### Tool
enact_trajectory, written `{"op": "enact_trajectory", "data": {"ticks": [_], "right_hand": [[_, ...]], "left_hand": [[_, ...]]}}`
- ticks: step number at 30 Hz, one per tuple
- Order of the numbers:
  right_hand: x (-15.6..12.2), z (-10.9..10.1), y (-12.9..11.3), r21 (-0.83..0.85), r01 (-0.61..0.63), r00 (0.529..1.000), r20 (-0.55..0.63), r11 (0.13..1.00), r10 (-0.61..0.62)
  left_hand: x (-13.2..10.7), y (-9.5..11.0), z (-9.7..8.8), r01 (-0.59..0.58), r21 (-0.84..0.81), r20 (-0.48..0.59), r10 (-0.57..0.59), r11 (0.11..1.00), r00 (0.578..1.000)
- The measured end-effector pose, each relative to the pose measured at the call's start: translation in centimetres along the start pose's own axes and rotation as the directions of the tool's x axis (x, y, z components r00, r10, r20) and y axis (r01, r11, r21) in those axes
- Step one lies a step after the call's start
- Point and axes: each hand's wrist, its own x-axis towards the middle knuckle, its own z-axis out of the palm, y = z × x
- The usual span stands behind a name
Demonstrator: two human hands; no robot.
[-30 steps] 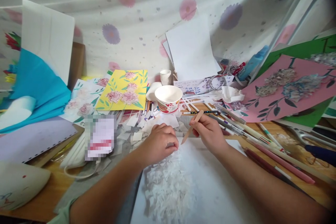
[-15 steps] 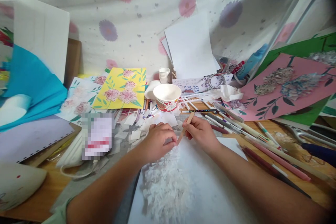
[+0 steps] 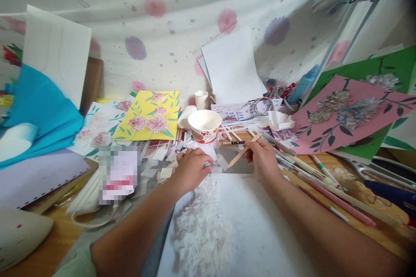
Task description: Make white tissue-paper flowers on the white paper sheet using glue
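My right hand (image 3: 264,160) grips a flat wooden craft stick (image 3: 243,151), its pointed end slanting down to the left. Near that end is a small square of thin white paper (image 3: 222,162), just beyond the fingertips of my left hand (image 3: 193,168). The fingers of that hand are curled together, and what is between them I cannot make out. Below both hands lies a white sheet (image 3: 260,220), with a fluffy mass of crinkled white paper bits (image 3: 204,238) on its left part.
A white paper bowl (image 3: 204,122) stands beyond my hands, with stacked paper cups (image 3: 201,100) behind it. Loose paper scraps (image 3: 159,154) spread to the left. Pens and brushes (image 3: 312,173) and scissors (image 3: 383,171) lie right. Flower pictures on yellow (image 3: 147,108) and pink cards (image 3: 308,138) flank the bowl.
My right hand has moved right and a little up with the craft stick, away from my left hand. My left hand has shifted slightly left and up from the paper mass.
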Motion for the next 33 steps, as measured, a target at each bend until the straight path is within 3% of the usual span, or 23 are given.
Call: {"op": "enact_trajectory", "data": {"ticks": [4, 9, 16, 19, 22, 27, 33], "right_hand": [[-0.3, 0.3, -0.2, 0.023, 0.045, 0.999, -0.022, 0.999, -0.044], [-0.9, 0.7, 0.0, 0.050, 0.096, 0.995, 0.035, 0.994, -0.098], [-1.3, 0.1, -0.9, 0.172, 0.162, 0.970, 0.153, 0.972, -0.189], [-1.9, 0.2, -1.4, 0.205, 0.161, 0.952, 0.228, 0.965, -0.207], [-2.6, 0.6, -1.6, 0.219, 0.177, 0.929, 0.285, 0.960, -0.236], [-3.3, 0.9, -1.8, 0.202, 0.249, 0.893, 0.330, 0.947, -0.306], [-4.2, 1.2, -2.5, 0.096, 0.361, 0.848, 0.379, 0.928, -0.370]], "left_hand": [[0.6, 0.6, 0.6, 0.022, 0.050, 0.030, -0.024, 0.998, 0.999], [0.8, 1.4, 0.3, 0.071, 0.008, 0.056, -0.071, 0.997, 0.996], [-0.9, 1.3, -3.0, 0.052, -0.269, 0.199, 0.003, 0.962, 0.980], [-1.5, 1.1, -3.4, 0.048, -0.395, 0.252, 0.058, 0.918, 0.966], [-1.7, 1.4, -2.8, 0.034, -0.283, 0.277, 0.047, 0.959, 0.960], [-1.8, 2.2, -1.9, 0.023, -0.063, 0.197, -0.010, 0.998, 0.980], [-1.9, 1.6, -1.4, -0.060, 0.026, 0.171, 0.055, 0.998, 0.984]]}}
